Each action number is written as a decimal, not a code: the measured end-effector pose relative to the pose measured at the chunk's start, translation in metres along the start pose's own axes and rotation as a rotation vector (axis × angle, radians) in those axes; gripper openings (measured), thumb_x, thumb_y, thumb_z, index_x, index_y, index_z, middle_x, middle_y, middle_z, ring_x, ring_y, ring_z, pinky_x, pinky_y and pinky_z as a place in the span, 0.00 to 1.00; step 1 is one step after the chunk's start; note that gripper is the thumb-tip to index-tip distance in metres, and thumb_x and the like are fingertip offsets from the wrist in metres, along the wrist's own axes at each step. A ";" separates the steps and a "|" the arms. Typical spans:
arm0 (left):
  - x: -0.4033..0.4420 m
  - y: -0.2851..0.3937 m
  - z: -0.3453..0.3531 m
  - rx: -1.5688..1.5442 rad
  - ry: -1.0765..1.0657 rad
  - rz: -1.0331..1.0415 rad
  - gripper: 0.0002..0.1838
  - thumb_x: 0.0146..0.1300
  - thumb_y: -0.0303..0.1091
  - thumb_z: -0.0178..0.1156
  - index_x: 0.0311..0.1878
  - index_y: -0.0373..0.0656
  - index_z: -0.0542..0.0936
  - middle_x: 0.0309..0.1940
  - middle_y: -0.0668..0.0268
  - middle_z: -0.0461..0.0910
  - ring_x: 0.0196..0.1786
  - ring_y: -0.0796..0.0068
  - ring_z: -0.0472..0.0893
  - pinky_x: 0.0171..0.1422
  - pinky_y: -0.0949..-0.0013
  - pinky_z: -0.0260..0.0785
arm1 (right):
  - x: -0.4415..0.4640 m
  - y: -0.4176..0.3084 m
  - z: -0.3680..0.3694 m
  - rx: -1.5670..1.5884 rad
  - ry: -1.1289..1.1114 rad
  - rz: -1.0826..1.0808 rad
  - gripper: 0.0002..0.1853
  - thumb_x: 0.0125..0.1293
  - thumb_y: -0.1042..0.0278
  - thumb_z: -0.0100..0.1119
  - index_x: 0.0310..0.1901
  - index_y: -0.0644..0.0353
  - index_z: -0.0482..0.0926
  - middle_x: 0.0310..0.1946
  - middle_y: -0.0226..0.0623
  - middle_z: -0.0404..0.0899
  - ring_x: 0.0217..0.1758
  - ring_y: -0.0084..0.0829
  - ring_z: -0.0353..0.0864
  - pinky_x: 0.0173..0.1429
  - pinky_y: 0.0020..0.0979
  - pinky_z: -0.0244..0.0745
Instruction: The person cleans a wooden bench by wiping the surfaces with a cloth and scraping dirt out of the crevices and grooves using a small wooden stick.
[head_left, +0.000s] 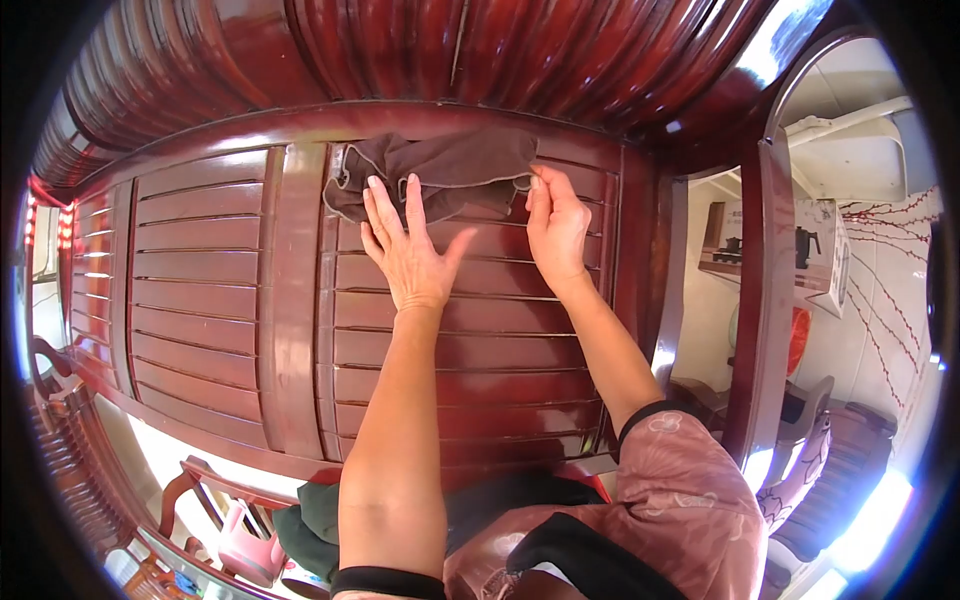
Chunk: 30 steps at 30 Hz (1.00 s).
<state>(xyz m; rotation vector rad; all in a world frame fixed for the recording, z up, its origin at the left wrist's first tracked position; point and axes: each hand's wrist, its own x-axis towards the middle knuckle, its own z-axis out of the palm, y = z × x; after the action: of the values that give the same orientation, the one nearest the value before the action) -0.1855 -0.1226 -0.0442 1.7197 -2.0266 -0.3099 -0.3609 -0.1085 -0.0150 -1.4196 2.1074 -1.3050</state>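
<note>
A dark brown cloth garment (pixel 450 165) with pale stitched edges lies bunched on the slatted wooden bench seat (pixel 460 350), close to the backrest. My left hand (pixel 407 250) is spread, its fingertips resting on the garment's near edge and the thumb pointing out to the right. At the garment's right end, my right hand (pixel 557 222) pinches the cloth edge between thumb and fingers. What kind of garment it is, I cannot tell.
A curved wooden backrest (pixel 400 60) rises behind the seat, and a wooden armrest (pixel 758 300) stands at the right. Beyond it is a printed box (pixel 800 250). A pink jug-like container (pixel 250 550) sits at lower left, and dark cloth (pixel 520 500) lies near my body.
</note>
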 end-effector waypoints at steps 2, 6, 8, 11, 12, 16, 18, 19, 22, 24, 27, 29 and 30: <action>0.000 0.000 0.001 -0.003 -0.007 0.002 0.53 0.55 0.66 0.68 0.80 0.54 0.57 0.82 0.49 0.41 0.82 0.47 0.46 0.78 0.38 0.45 | 0.012 0.014 0.007 -0.071 0.108 -0.090 0.07 0.72 0.72 0.57 0.48 0.63 0.80 0.27 0.52 0.82 0.28 0.48 0.85 0.33 0.42 0.78; 0.001 0.001 -0.002 -0.015 -0.021 -0.007 0.56 0.54 0.67 0.67 0.80 0.53 0.55 0.82 0.49 0.41 0.82 0.47 0.46 0.78 0.38 0.44 | 0.053 0.035 0.024 -0.219 0.179 -0.158 0.07 0.72 0.68 0.58 0.45 0.61 0.81 0.28 0.53 0.83 0.30 0.53 0.84 0.34 0.47 0.79; 0.000 0.002 -0.003 -0.005 -0.008 -0.027 0.56 0.55 0.68 0.66 0.80 0.51 0.54 0.82 0.49 0.41 0.82 0.48 0.46 0.78 0.39 0.44 | 0.065 0.043 0.035 -0.318 0.223 -0.228 0.06 0.71 0.69 0.59 0.44 0.60 0.82 0.28 0.51 0.83 0.31 0.52 0.85 0.35 0.45 0.80; 0.000 0.003 -0.002 0.002 0.003 -0.043 0.55 0.57 0.68 0.64 0.81 0.50 0.54 0.82 0.49 0.41 0.83 0.49 0.45 0.79 0.39 0.43 | 0.073 0.043 0.039 -0.329 0.217 -0.211 0.06 0.69 0.68 0.60 0.41 0.59 0.82 0.28 0.53 0.83 0.32 0.55 0.84 0.36 0.49 0.80; 0.000 0.003 -0.001 0.003 0.005 -0.045 0.54 0.58 0.68 0.63 0.81 0.50 0.54 0.82 0.49 0.42 0.83 0.50 0.45 0.79 0.39 0.43 | 0.074 0.045 0.039 -0.350 0.212 -0.208 0.06 0.68 0.67 0.61 0.40 0.59 0.81 0.27 0.53 0.83 0.31 0.55 0.84 0.36 0.49 0.80; 0.000 0.002 -0.002 -0.001 -0.002 -0.040 0.52 0.61 0.67 0.61 0.81 0.51 0.53 0.82 0.49 0.42 0.83 0.49 0.46 0.78 0.38 0.43 | 0.074 0.052 0.030 -0.480 0.177 -0.128 0.06 0.68 0.66 0.59 0.38 0.58 0.78 0.23 0.53 0.82 0.28 0.56 0.84 0.35 0.53 0.79; 0.001 0.001 0.001 0.005 -0.001 -0.031 0.51 0.61 0.66 0.61 0.81 0.51 0.53 0.82 0.49 0.42 0.82 0.48 0.46 0.77 0.35 0.44 | 0.069 0.051 0.028 -0.494 0.186 -0.104 0.06 0.68 0.65 0.59 0.37 0.58 0.78 0.22 0.53 0.82 0.27 0.56 0.84 0.34 0.54 0.79; 0.001 0.001 0.002 0.009 -0.002 -0.033 0.51 0.61 0.66 0.61 0.81 0.51 0.53 0.82 0.49 0.42 0.82 0.48 0.46 0.77 0.35 0.44 | 0.070 0.049 0.029 -0.487 0.192 -0.096 0.06 0.67 0.66 0.60 0.37 0.58 0.79 0.23 0.52 0.82 0.28 0.56 0.84 0.35 0.53 0.79; 0.000 0.000 0.002 0.026 -0.011 -0.034 0.51 0.62 0.66 0.61 0.81 0.52 0.53 0.82 0.50 0.41 0.82 0.48 0.46 0.77 0.35 0.44 | 0.071 0.049 0.029 -0.443 0.196 -0.101 0.06 0.66 0.66 0.63 0.37 0.58 0.80 0.24 0.50 0.82 0.29 0.55 0.83 0.35 0.51 0.79; 0.001 0.000 0.003 0.043 -0.014 -0.034 0.51 0.62 0.66 0.61 0.81 0.52 0.53 0.82 0.50 0.41 0.83 0.48 0.46 0.78 0.35 0.44 | 0.075 0.050 0.027 -0.381 0.182 -0.155 0.05 0.65 0.66 0.63 0.37 0.58 0.80 0.24 0.50 0.82 0.29 0.55 0.83 0.35 0.51 0.79; 0.001 0.001 0.004 0.045 -0.020 -0.040 0.51 0.61 0.66 0.61 0.81 0.52 0.53 0.82 0.50 0.41 0.83 0.49 0.46 0.78 0.36 0.43 | 0.080 0.046 0.029 -0.423 0.155 -0.159 0.07 0.66 0.66 0.61 0.37 0.59 0.77 0.24 0.51 0.83 0.28 0.55 0.84 0.37 0.52 0.79; 0.001 0.001 0.003 0.044 -0.019 -0.038 0.51 0.61 0.66 0.61 0.81 0.52 0.53 0.82 0.50 0.41 0.83 0.49 0.46 0.78 0.36 0.43 | 0.082 0.041 0.030 -0.416 0.138 -0.130 0.07 0.65 0.66 0.62 0.37 0.59 0.77 0.24 0.52 0.83 0.29 0.55 0.84 0.38 0.52 0.79; 0.001 0.001 0.003 0.041 -0.019 -0.038 0.51 0.61 0.66 0.61 0.81 0.52 0.54 0.82 0.51 0.41 0.83 0.49 0.46 0.78 0.36 0.43 | 0.082 0.040 0.030 -0.415 0.129 -0.116 0.07 0.64 0.67 0.62 0.37 0.59 0.77 0.25 0.52 0.83 0.30 0.55 0.84 0.38 0.52 0.79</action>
<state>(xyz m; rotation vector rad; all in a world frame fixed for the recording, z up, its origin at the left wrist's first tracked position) -0.1880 -0.1236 -0.0458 1.7883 -2.0289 -0.2991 -0.4038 -0.1891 -0.0438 -1.6768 2.5261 -1.0620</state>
